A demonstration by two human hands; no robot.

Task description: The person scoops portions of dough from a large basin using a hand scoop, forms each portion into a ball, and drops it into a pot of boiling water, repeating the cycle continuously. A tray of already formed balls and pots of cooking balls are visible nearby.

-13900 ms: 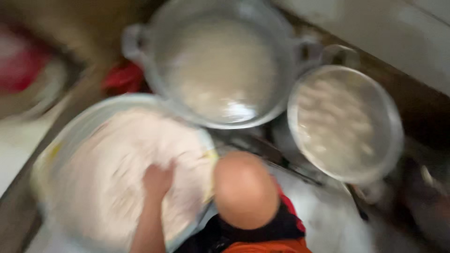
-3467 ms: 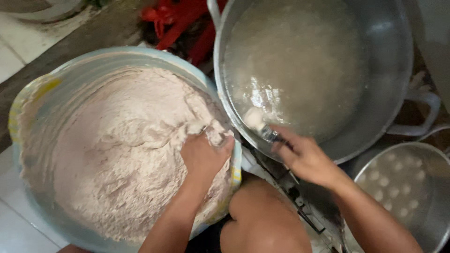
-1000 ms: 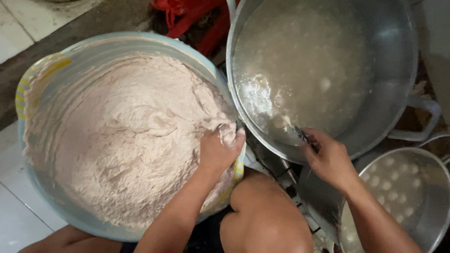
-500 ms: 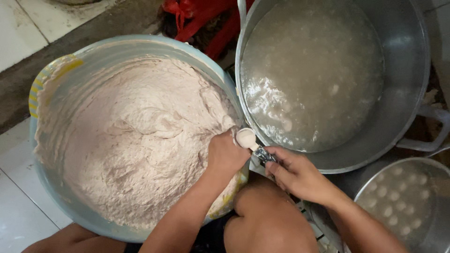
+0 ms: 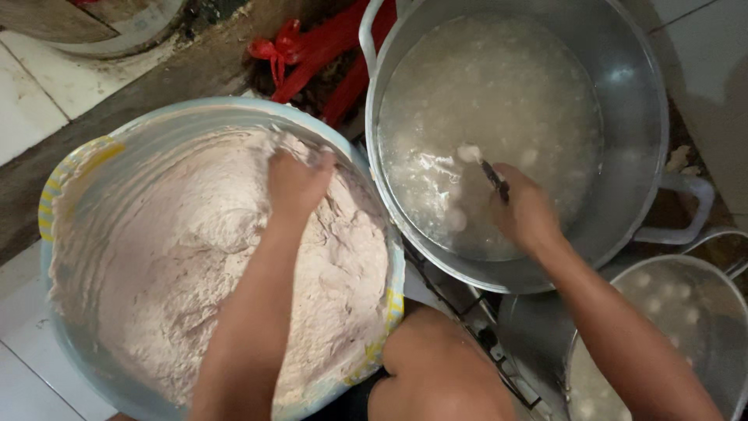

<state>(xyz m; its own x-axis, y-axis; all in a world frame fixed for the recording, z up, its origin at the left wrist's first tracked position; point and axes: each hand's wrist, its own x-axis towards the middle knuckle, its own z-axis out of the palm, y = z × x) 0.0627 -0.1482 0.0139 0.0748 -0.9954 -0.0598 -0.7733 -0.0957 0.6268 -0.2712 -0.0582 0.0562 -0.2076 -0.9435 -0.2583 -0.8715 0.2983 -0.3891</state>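
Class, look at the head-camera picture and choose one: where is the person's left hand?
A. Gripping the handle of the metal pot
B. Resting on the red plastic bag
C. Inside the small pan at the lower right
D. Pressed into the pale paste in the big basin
D: the left hand is sunk into the pale paste filling the big basin, while the right hand holds a spoon over the metal pot.

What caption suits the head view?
Left hand digs into pale paste in a basin; right hand holds a spoon over the pot.
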